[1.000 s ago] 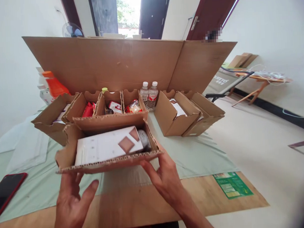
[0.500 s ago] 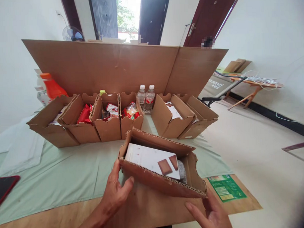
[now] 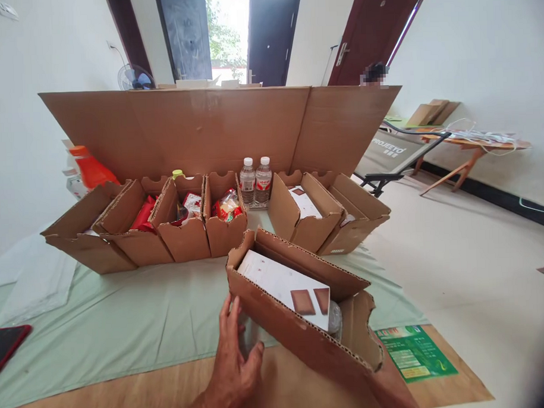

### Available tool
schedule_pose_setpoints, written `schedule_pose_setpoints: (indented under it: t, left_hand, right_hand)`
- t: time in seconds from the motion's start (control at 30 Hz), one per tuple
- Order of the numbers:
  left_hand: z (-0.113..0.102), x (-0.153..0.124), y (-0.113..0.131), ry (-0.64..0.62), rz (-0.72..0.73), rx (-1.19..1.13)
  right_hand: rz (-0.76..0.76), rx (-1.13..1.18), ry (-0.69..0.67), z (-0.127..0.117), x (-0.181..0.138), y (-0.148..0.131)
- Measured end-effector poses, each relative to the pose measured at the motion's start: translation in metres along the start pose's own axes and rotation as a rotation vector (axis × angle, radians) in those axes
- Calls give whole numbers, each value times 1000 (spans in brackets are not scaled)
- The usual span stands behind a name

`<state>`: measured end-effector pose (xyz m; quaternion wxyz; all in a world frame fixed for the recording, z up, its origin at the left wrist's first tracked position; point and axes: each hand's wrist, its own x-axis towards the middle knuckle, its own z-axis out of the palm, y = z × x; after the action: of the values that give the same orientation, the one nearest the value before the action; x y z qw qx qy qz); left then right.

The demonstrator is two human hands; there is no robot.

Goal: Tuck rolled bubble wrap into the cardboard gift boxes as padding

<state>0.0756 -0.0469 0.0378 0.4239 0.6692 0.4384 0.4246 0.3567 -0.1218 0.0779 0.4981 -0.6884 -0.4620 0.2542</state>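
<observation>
Green cloth (image 3: 146, 327) bears six stocked boxes (image 3: 184, 240); a seventh box (image 3: 294, 334), already holding a white carton (image 3: 286, 287), is apart in front, left hand (image 3: 235, 354) spread beside it, right hand (image 3: 388, 385) mostly hidden, grip unclear.

A long, open-topped brown cardboard box (image 3: 299, 346) sits at a slant before the person, with a white carton printed with brown squares (image 3: 274, 278) and a clear, rounded item (image 3: 335, 321) inside; the left hand (image 3: 235, 360), thumb spread, is at its near left side, though from here I can't tell if the fingertips touch, and the right hand (image 3: 389, 384) is mostly hidden below its right end. Beyond, two clear bottles with white caps (image 3: 256, 189) stand upright between four brown cardboard bins (image 3: 186, 242) and two more (image 3: 320, 233).
</observation>
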Motion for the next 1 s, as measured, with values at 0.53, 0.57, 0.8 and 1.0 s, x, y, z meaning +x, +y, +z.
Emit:
schedule_pose_setpoints:
  t: [0.53, 0.57, 0.8, 1.0]
  left_hand:
    - [33, 22, -11, -166, 118, 15]
    - [33, 25, -13, -158, 119, 16]
    - [24, 99, -6, -93, 31, 153]
    - [22, 168, -2, 17, -99, 281]
  right_hand:
    - [89, -56, -7, 58, 6, 7]
    - [70, -77, -11, 58, 11, 5]
    - [-11, -335, 57, 74, 77, -3]
    - [-69, -379, 62, 101, 121, 9]
